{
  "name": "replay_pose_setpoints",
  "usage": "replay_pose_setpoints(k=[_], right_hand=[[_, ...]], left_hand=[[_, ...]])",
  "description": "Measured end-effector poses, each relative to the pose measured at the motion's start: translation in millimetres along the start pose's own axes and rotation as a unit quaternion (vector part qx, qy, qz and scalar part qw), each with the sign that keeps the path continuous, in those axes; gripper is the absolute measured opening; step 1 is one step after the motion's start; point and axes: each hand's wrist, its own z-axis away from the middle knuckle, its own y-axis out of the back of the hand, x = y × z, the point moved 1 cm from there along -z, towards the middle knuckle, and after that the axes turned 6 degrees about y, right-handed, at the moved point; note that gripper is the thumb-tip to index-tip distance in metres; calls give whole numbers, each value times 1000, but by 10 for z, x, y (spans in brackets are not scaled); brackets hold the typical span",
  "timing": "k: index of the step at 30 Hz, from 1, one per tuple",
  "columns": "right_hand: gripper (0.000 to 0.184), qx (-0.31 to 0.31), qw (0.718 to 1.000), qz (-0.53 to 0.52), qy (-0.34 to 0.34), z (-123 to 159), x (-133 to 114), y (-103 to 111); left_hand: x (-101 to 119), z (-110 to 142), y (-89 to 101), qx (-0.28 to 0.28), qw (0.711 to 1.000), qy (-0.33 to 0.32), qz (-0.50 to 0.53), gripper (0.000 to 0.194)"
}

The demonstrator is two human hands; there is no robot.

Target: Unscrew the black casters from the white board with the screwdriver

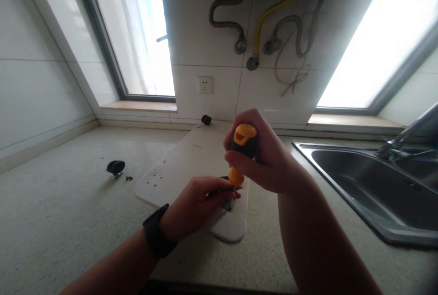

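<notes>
My right hand [263,153] is wrapped around the handle of a yellow-and-black screwdriver [245,136], which points down with its shaft upright. Below it, my left hand [201,201], with a black watch on the wrist, has its fingers closed around a caster wheel at the near corner of a white board [185,158]. Most of that caster is hidden by the fingers; its metal mounting plate [227,205] shows beside the screwdriver's tip. The fingertips of my left hand are close to the shaft. The board lies flat on the speckled counter [68,204] and has several small holes on its left part.
A loose black caster [115,167] lies on the counter at left, with a few small screws [129,178] beside it. Another black caster [205,120] is at the board's far corner. A steel sink [359,181] with a faucet [393,147] borders the right side. Hoses and a socket [205,85] are on the wall.
</notes>
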Motion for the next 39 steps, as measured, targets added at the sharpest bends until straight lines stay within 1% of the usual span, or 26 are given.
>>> replay_pose_setpoints(k=[3, 6, 9, 14, 16, 20, 22, 24, 28, 32, 35, 37, 39], right_hand=[[31, -9, 1000, 13, -13, 6, -31, 29], [37, 13, 999, 46, -21, -3, -67, 43], [40, 41, 995, 91, -8, -12, -95, 47], [44, 45, 992, 115, -3, -2, -135, 47], [46, 46, 993, 111, -9, 1, -149, 54], [39, 36, 995, 86, -20, -6, -155, 77], [39, 37, 997, 67, -28, -10, -151, 85], [41, 53, 996, 60, -42, -10, -158, 94], [45, 109, 990, 60, -73, 11, -225, 120], [43, 123, 986, 74, -87, 33, -280, 127], [48, 137, 984, 68, -91, 38, -280, 134], [50, 120, 987, 31, -101, 45, -286, 153], [47, 73, 989, -12, -131, 58, -308, 178]], left_hand=[[-1, 3, 3, -2, 1000, -3, -4, 23], [1, 10, 4, -7, 1000, -4, -15, 26], [12, 21, 0, -8, 1000, -7, -25, 26], [23, 25, -6, -9, 999, -15, -34, 25], [26, 23, -6, -7, 999, -16, -35, 24], [35, 24, -9, 0, 999, -12, -33, 21], [38, 27, -14, 10, 999, -10, -37, 19], [39, 30, -21, 19, 999, -13, -44, 18], [42, 37, -38, 37, 997, -16, -64, 16], [52, 46, -56, 50, 995, -14, -86, 16], [48, 46, -61, 65, 993, -10, -96, 16], [35, 44, -59, 70, 993, -6, -91, 16], [16, 43, -55, 75, 994, 6, -73, 15]])
